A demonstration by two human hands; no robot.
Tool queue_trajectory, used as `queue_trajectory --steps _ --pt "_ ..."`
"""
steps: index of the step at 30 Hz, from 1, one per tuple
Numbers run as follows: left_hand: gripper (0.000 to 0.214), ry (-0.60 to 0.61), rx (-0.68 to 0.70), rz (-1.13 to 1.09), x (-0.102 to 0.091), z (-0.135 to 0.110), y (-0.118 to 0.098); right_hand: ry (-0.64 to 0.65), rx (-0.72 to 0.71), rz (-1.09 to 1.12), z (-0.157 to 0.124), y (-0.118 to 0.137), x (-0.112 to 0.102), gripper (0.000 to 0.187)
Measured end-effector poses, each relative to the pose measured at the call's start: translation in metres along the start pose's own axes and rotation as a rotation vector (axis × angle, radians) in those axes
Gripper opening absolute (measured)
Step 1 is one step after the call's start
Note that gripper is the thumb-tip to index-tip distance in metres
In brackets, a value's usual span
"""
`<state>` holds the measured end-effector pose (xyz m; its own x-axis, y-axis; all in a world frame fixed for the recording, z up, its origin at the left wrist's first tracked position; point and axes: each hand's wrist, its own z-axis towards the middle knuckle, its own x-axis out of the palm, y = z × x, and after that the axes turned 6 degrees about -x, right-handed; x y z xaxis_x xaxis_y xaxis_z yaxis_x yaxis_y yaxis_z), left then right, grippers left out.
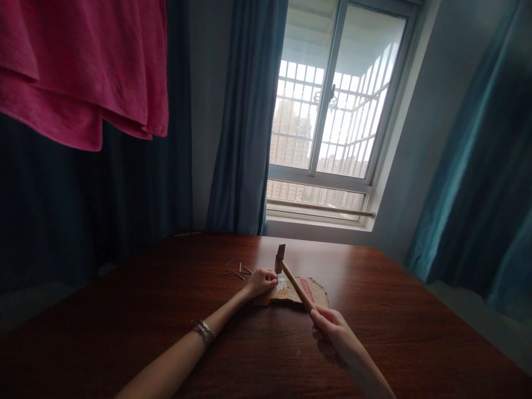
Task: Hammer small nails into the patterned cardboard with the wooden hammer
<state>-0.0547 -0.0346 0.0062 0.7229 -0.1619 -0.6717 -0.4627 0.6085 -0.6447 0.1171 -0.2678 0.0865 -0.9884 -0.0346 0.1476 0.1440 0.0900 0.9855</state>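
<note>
My right hand point(328, 324) is closed around the wooden handle of a hammer point(298, 289), whose head is raised up and to the left. Just under that head, my left hand point(261, 281) pinches a thin nail point(277, 276) at the left end of a flat piece of board point(293, 291). The board has a ragged edge, many small dots or holes, and a pink patch on its right part. Several loose nails point(239, 276) lie on the table to the left, beyond my left hand. The nail's tip is too small to make out.
A dark reddish-brown wooden table point(166, 316) spreads beneath everything. Behind it stand a barred window point(324, 111) and blue curtains point(245, 138). Pink cloth point(91, 72) hangs at the upper left. A thin pale object point(188, 234) lies along the table's far edge.
</note>
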Motion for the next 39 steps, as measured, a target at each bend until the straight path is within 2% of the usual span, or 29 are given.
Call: queue_trajectory --steps 8,14,19,39 --pt "0.03 0.018 -0.079 -0.081 0.0 0.002 0.004 -0.015 0.009 -0.017 -0.002 0.001 -0.002 0.044" --pt "0.028 0.025 -0.065 -0.08 -0.004 0.0 -0.003 0.012 -0.042 0.029 -0.001 0.002 -0.001 0.043" --pt "0.027 0.02 -0.014 -0.051 -0.005 0.0 -0.005 0.015 -0.025 0.012 0.001 0.002 -0.002 0.042" --pt "0.03 0.025 -0.008 -0.018 -0.005 -0.001 -0.004 0.03 -0.018 0.032 -0.001 0.002 0.0 0.039"
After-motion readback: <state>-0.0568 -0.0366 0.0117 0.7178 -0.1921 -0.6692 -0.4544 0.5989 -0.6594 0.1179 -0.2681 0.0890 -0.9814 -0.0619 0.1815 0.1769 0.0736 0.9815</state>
